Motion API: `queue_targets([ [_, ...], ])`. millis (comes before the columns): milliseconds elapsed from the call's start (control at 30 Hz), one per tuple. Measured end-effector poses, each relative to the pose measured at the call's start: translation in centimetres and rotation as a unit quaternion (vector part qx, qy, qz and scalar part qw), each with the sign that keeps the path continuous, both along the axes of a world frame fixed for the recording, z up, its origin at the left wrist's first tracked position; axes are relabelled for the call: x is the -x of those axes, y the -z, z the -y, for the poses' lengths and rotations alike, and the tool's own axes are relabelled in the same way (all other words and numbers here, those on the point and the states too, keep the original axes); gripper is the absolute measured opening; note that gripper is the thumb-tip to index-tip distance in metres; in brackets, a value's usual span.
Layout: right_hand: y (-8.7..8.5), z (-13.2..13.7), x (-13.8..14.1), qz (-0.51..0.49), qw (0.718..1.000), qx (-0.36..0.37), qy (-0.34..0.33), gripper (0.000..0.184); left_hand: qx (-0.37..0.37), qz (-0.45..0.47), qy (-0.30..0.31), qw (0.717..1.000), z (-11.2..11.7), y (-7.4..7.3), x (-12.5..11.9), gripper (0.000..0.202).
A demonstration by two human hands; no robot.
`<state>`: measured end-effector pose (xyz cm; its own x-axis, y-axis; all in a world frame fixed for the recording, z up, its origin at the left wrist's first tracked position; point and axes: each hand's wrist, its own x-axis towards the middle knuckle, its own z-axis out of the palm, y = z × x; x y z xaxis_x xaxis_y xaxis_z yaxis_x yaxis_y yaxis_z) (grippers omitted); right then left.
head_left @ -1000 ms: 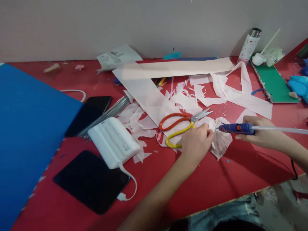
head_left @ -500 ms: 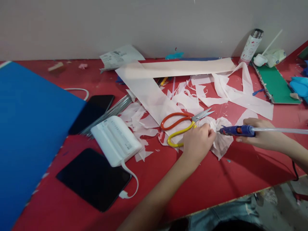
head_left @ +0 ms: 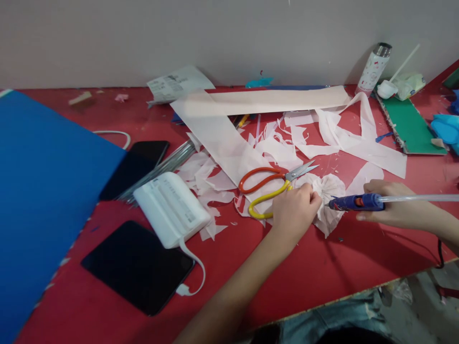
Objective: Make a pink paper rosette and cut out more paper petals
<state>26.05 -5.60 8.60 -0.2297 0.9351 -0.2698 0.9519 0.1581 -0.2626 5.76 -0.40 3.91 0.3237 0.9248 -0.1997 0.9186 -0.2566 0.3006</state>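
Observation:
My left hand (head_left: 296,212) pinches the edge of a gathered pale pink fabric rosette (head_left: 328,203) on the red table (head_left: 344,258). My right hand (head_left: 396,210) grips a blue hot glue gun (head_left: 356,202), whose nozzle is close to the rosette, with a long clear glue stick running out of its back. Just left of my left hand lie orange-and-yellow-handled scissors (head_left: 274,187) on pale pink fabric strips (head_left: 229,145), with more scraps around them.
A large blue board (head_left: 46,191) covers the table's left side. A black phone (head_left: 134,169), black tablet (head_left: 138,265), white power bank (head_left: 172,210) and metal rods (head_left: 161,169) lie nearby. At the back right stand a printed bottle (head_left: 373,69) and a green board (head_left: 410,126).
The glue gun and my right hand have shifted slightly to the right, away from the rosette. My left hand stays on the rosette.

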Motion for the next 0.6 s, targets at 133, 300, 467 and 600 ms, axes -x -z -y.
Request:
queue_targets([
  [133, -0.16, -0.01, 0.18, 0.009, 1.0, 0.015, -0.008, 0.047, 0.0, -0.007, 0.0, 1.0, 0.01, -0.14, -0.03, 0.03],
  [300, 0.17, 0.0, 0.1, 0.012, 1.0, 0.004, -0.005, 0.047, 0.0, -0.009, 0.006, 1.0, 0.04, -0.18, -0.02, 0.029],
  [467, 0.03, -0.01, 0.11, 0.014, 1.0, 0.013, 0.004, 0.045, -0.01, -0.008, 0.011, 1.0, 0.09, 0.07, -0.02, 0.029],
  [600, -0.44, 0.09, 0.28, 0.02, 0.999, 0.031, -0.004, 0.045, -0.008, -0.015, 0.011, 1.0, 0.14, 0.07, -0.07, 0.029],
])
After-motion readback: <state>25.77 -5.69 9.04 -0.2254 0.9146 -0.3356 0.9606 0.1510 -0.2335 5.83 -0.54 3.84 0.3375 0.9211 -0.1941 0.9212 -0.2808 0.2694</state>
